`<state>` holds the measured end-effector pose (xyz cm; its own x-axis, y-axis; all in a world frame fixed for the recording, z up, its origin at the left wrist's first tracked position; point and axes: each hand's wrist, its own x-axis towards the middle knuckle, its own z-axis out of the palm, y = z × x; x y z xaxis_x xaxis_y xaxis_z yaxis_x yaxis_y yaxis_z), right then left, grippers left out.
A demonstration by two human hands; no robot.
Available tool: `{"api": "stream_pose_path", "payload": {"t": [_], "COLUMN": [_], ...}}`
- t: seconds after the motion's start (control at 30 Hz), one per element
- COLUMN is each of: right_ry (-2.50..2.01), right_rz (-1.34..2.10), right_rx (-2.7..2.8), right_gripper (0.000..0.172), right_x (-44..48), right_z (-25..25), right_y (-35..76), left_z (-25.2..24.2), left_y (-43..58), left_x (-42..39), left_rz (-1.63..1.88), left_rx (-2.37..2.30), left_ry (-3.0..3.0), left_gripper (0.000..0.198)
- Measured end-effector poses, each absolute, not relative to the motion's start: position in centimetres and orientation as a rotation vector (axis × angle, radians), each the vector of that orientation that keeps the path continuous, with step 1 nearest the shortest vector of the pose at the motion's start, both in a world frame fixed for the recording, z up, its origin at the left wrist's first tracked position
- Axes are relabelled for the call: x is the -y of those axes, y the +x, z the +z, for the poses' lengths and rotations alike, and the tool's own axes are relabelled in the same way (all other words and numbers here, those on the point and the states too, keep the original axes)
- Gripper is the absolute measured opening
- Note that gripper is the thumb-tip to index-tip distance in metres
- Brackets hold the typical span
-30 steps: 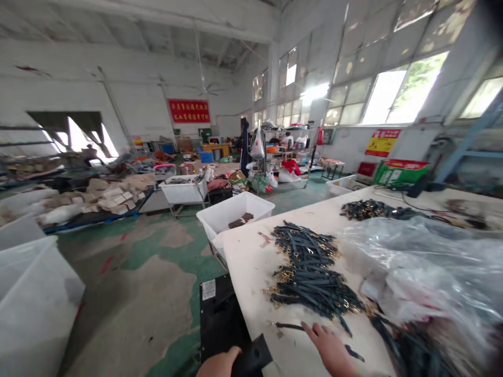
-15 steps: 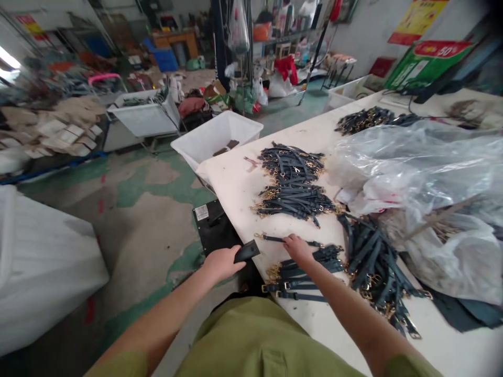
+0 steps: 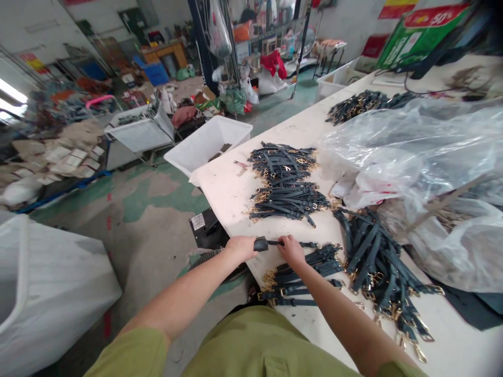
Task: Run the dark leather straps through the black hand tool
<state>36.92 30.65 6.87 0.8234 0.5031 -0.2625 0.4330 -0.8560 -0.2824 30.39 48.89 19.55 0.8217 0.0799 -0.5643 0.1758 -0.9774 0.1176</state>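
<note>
My left hand (image 3: 242, 248) is closed around a short black block-like object (image 3: 261, 244) whose kind I cannot make out. The block's end meets or covers the left end of a thin dark strap (image 3: 308, 244). My right hand (image 3: 291, 250) pinches that strap near its middle, just above the white table. Right below it lies a row of dark straps (image 3: 324, 262) with gold clasps and buckles. Beyond my hands sits a stacked pile of similar straps (image 3: 288, 199). A looser heap of straps (image 3: 371, 251) spreads to the right.
The white table (image 3: 220, 191) has its edge close on my left. Clear plastic sheeting (image 3: 424, 146) covers the right side. More straps (image 3: 353, 104) lie at the back. A white bin (image 3: 208, 137) stands past the far left corner, and a big white cart (image 3: 66, 283) stands left on the floor.
My left hand has moved right and slightly up with the black object, bringing it to the strap's left end. My right hand still grips the strap. The camera view has shifted a little.
</note>
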Motion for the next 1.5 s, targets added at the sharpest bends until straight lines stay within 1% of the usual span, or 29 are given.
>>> {"api": "stream_pose_path", "payload": {"t": [0.1,0.2,0.3,0.4,0.57,0.67,0.83,1.07,1.23,1.33,1.5], "right_ry": [-2.833,-2.841,-2.808,-2.783,-2.732,-2.706,-2.694,-2.686,-2.696,-2.723,-2.734], "right_rz": [0.548,0.475,0.452,0.512,0.496,0.490,0.528,0.557,0.571,0.581,0.660], "right_rx": [0.792,1.013,1.193,1.119,0.989,0.948,0.901,0.895,0.916,0.933,1.103], "right_gripper": [0.023,0.017,0.015,0.016,0.015,0.015,0.016,0.017,0.014,0.016,0.016], "right_x": [-31.1,-31.2,-30.6,-29.9,-29.5,-29.5,-29.5,-29.5,-29.7,-29.6,-27.8], "right_z": [7.7,8.4,8.6,8.4,8.0,7.9,7.9,8.1,8.0,8.4,9.8], "right_y": [37.2,36.8,35.4,34.3,34.3,34.5,34.6,34.9,35.0,35.1,35.4], "left_z": [20.3,21.4,22.2,21.8,20.0,19.3,18.8,19.3,19.3,19.8,21.1], "left_y": [30.0,28.1,25.7,25.0,27.0,27.4,26.9,26.6,26.4,25.7,23.6], "left_x": [-49.8,-51.4,-52.4,-51.6,-49.3,-49.4,-49.8,-50.4,-50.6,-51.7,-53.7], "left_rz": [-0.908,-0.875,-0.846,-0.873,-0.898,-0.943,-0.875,-0.911,-0.858,-0.808,-0.789], "left_rx": [-0.170,-0.161,-0.181,-0.183,-0.176,-0.152,-0.154,-0.150,-0.272,-0.295,-0.409], "left_ry": [2.840,2.835,2.849,2.838,2.796,2.768,2.797,2.747,2.734,2.733,2.741], "left_gripper": [0.042,0.040,0.040,0.039,0.040,0.041,0.042,0.038,0.037,0.036,0.035]}}
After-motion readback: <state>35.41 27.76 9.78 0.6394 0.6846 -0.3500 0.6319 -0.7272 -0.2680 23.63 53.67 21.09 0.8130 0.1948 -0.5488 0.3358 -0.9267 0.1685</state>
